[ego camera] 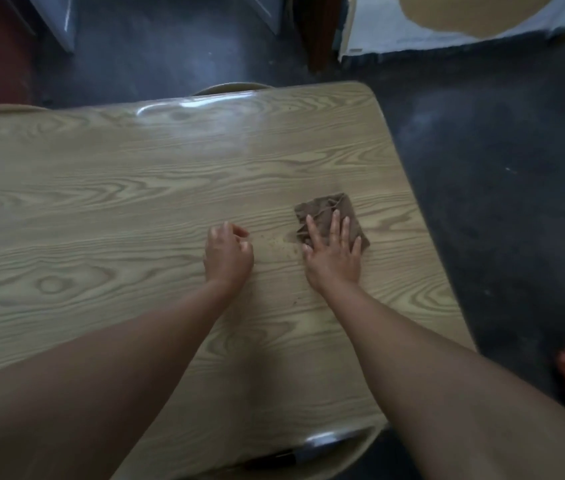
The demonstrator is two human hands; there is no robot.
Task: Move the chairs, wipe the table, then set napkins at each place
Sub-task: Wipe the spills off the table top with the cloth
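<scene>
The folded brown cloth (329, 216) is pressed flat on the pale wood-grain worktop (135, 202) under the right hand (334, 256), fingers spread. Crumbs (283, 244) lie just left, toward the loosely curled, empty left hand (227, 256).

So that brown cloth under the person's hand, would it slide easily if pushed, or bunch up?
The brown cloth looks soft and floppy: it lies folded with creases, so it would probably sag if lifted. Pressed flat by the right hand on the glossy table, it likely slides easily. Pushed from one edge only, it might bunch up.
</scene>
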